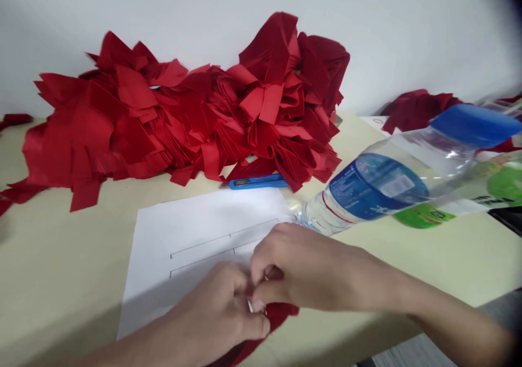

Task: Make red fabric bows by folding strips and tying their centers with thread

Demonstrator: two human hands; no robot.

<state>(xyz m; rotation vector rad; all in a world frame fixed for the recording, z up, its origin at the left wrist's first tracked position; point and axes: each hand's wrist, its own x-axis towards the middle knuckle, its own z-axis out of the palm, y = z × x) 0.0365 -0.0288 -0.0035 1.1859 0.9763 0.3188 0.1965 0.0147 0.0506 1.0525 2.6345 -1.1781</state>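
Both hands meet low in the middle of the view, over the edge of a white sheet of paper (196, 220) marked with thin ruled lines. My left hand (222, 312) is closed, thumb and fingers pinched together. Against its fingertips, my right hand (293, 269) is closed in a pinch too. A strip of red cloth (273, 323) hangs out beneath the fingers and runs down toward the bottom edge. Which fingers grip the cloth is partly hidden, but both pinches sit at its upper end. Some blur softens the fingertips.
A large heap of red cloth pieces (196, 122) lies along the wall. In front of it is a blue cutter knife (259, 181). To the right stand a clear water bottle (379, 187) with a blue cap and a green-labelled bottle (424, 215). More red cloth (422, 109) lies behind.
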